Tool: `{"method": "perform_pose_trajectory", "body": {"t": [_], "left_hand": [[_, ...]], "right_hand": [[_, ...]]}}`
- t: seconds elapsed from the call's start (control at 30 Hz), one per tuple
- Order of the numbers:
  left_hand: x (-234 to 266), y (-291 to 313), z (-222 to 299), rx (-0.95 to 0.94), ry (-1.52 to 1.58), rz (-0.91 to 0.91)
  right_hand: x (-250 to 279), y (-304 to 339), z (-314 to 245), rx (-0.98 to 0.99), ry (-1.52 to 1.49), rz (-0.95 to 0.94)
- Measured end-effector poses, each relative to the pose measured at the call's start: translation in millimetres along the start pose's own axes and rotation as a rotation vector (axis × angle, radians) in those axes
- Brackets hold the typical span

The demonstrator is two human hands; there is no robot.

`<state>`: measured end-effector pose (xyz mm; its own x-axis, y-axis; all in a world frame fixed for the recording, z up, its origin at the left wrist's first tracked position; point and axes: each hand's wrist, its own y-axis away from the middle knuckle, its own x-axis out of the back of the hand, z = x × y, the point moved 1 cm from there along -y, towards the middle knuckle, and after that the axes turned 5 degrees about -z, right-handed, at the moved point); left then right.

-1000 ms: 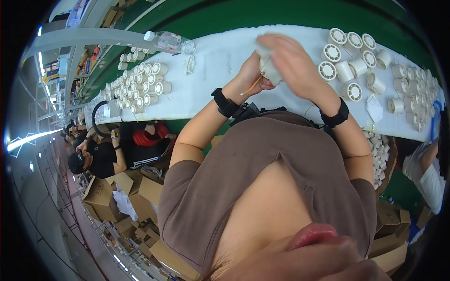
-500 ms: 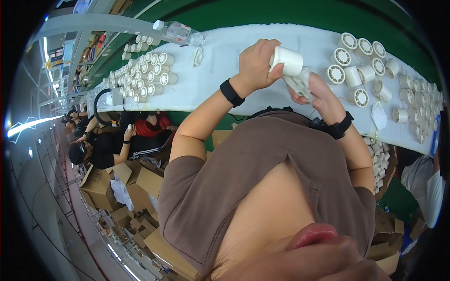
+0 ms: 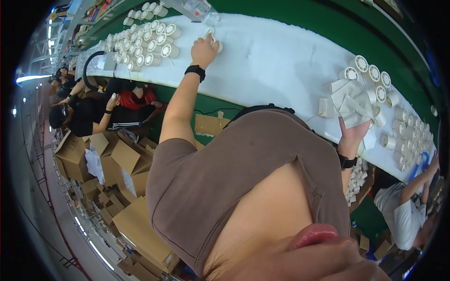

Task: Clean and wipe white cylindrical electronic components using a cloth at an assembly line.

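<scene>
My left hand (image 3: 205, 51) is stretched far out over the table at the left. Its fingers are closed around a white plastic cylinder (image 3: 218, 46), which they mostly cover. A small crumpled white scrap (image 3: 210, 32) lies just beyond the fingertips. At the right, my right hand (image 3: 353, 135) holds a pale grey-white cloth (image 3: 350, 102) that hangs spread out, hiding most of the fingers. Behind the cloth stand several white cylinders with slotted round ends (image 3: 373, 73), and a squarish white piece (image 3: 326, 107) is beside it.
More white cylinders (image 3: 161, 39) crowd the table's left, and others (image 3: 400, 127) its right end. A clear bottle (image 3: 204, 10) lies at the back left. Cardboard boxes (image 3: 110, 157) are piled at the lower left. A co-worker (image 3: 89, 114) is at the left, another (image 3: 398, 210) at the right.
My left hand has carried the cylinder left to the table near the bottle. My right hand has moved away to the right with the cloth, which is now spread out. The view has shifted.
</scene>
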<state>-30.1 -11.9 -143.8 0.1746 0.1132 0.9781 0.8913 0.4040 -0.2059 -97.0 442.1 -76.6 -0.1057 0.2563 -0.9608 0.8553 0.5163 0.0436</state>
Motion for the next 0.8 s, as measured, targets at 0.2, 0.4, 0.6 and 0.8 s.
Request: {"method": "perform_pose_trajectory", "body": {"t": [0.2,0.4,0.6,0.8], "left_hand": [[32,-9,107,-0.482,0.366,0.22],[70,54,263,-0.841,0.597,-0.608],[38,77,308,-1.45,0.436,-0.131],[28,79,334,-1.426,0.179,-0.199]], "right_hand": [[-10,16,-13,0.096,-0.152,-0.052],[-2,57,-28,0.271,-0.154,-0.009],[16,109,-31,0.428,-0.08,0.162],[12,113,-22,0.493,-0.042,0.208]]}}
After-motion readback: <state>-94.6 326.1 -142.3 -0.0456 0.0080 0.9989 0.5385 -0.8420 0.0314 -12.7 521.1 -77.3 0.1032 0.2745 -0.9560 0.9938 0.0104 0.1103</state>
